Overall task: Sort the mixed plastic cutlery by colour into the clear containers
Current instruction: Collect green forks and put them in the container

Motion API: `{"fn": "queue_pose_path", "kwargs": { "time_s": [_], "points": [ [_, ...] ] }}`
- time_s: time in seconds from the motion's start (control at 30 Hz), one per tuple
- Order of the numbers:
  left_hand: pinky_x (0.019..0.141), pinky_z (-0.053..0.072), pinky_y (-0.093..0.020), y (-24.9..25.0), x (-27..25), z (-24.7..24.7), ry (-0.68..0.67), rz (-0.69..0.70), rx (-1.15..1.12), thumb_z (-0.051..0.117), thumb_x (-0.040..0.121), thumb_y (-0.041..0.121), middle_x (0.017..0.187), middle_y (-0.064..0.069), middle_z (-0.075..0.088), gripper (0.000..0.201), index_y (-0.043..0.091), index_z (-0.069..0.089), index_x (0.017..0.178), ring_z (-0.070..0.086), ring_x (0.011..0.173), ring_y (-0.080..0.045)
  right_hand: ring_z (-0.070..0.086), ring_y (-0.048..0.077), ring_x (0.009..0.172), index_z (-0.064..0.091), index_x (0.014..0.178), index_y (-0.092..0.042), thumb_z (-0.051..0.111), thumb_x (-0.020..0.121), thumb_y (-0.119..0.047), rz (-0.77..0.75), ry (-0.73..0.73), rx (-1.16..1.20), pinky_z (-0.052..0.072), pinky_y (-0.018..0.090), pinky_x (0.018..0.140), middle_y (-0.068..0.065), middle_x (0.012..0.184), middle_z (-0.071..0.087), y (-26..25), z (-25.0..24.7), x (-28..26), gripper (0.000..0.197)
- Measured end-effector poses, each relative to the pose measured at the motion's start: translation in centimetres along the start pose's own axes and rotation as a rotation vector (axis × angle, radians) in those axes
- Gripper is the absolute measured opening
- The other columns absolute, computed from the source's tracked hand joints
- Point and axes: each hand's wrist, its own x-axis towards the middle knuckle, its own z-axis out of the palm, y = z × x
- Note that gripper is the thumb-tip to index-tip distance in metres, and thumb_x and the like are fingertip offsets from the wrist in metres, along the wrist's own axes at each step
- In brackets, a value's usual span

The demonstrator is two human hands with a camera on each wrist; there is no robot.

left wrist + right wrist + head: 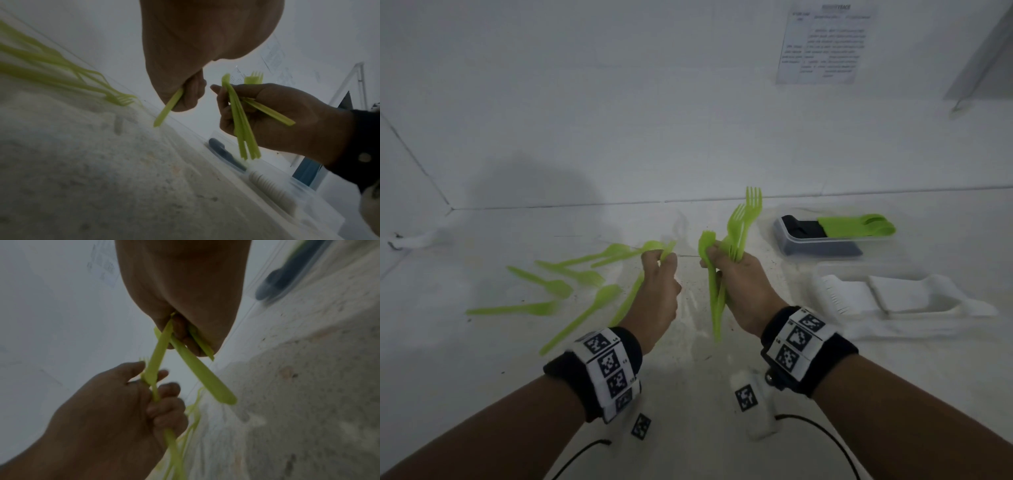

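Smooth, slightly glossy green plastic forks (739, 222), clear plastic container (825, 245), and a seemingly rough, speckled white tabletop (688, 377).

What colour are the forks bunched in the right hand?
Lime green. The forks in the right hand show best in the head view.

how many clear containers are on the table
2. Both lie right of the right hand: the far container holds black cutlery and green cutlery, the near container holds white cutlery. More may sit out of frame.
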Motion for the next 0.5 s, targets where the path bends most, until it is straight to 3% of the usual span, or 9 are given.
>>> {"fn": "queue_pose_path", "kwargs": {
  "time_s": [0.07,0.17,0.23,0.33,0.43,0.5],
  "points": [
    [0.056,0.037,-0.028,0.4,-0.2,0.9,-0.055,-0.012,-0.059,0.033,0.108,0.041,0.085,-0.01,0.045,0.028,0.02,0.052,0.111,0.042,0.06,-0.015,0.068,0.019,0.082,0.076,0.102,-0.01,0.059,0.103,-0.025,0.0,-0.067,0.041,0.055,0.04,0.075,0.005,0.091,0.074,0.4,1.1,-0.6,0.023],
    [0.068,0.053,-0.027,0.6,-0.6,1.9,-0.097,-0.069,-0.166,0.033,0.11,0.037,0.1,-0.005,0.069,0.037,0.02,0.065,0.117,0.067,0.08,-0.013,0.074,0.037,0.087,0.074,0.105,-0.003,0.057,0.104,-0.024,0.014,-0.045,0.093,0.062,0.057,0.076,0.02,0.098,0.075,0.7,1.9,-1.0,0.027],
    [0.074,0.054,-0.028,0.7,-0.9,2.3,-0.129,-0.062,-0.169,0.033,0.11,0.033,0.107,-0.003,0.072,0.038,0.02,0.067,0.119,0.069,0.087,-0.01,0.075,0.037,0.088,0.074,0.104,-0.002,0.057,0.104,-0.025,0.011,-0.014,0.087,0.063,0.055,0.072,0.021,0.099,0.075,0.7,1.9,-1.0,0.028],
    [0.08,0.053,-0.028,0.8,-0.7,2.4,-0.141,-0.016,-0.129,0.031,0.108,0.025,0.105,-0.002,0.071,0.039,0.015,0.069,0.112,0.067,0.092,-0.01,0.076,0.028,0.085,0.074,0.104,-0.003,0.057,0.105,-0.027,0.043,-0.036,0.101,0.062,0.04,0.067,0.016,0.099,0.076,0.7,1.9,-1.0,0.029],
    [0.077,0.054,-0.03,0.6,0.0,1.9,-0.179,-0.06,-0.155,0.033,0.106,0.021,0.109,-0.01,0.071,0.038,0.008,0.067,0.118,0.067,0.095,-0.014,0.074,0.034,0.097,0.073,0.108,-0.004,0.055,0.105,-0.029,0.064,-0.089,0.094,0.062,0.051,0.081,0.02,0.105,0.075,0.8,1.9,-0.9,0.03],
    [0.072,0.055,-0.028,0.3,0.4,1.5,-0.191,-0.063,-0.155,0.034,0.106,0.02,0.112,-0.009,0.072,0.035,0.011,0.065,0.119,0.069,0.096,-0.015,0.073,0.036,0.098,0.072,0.112,-0.004,0.053,0.106,-0.029,0.068,-0.122,0.065,0.062,0.051,0.08,0.018,0.108,0.075,0.8,1.8,-0.6,0.032]
  ]
}}
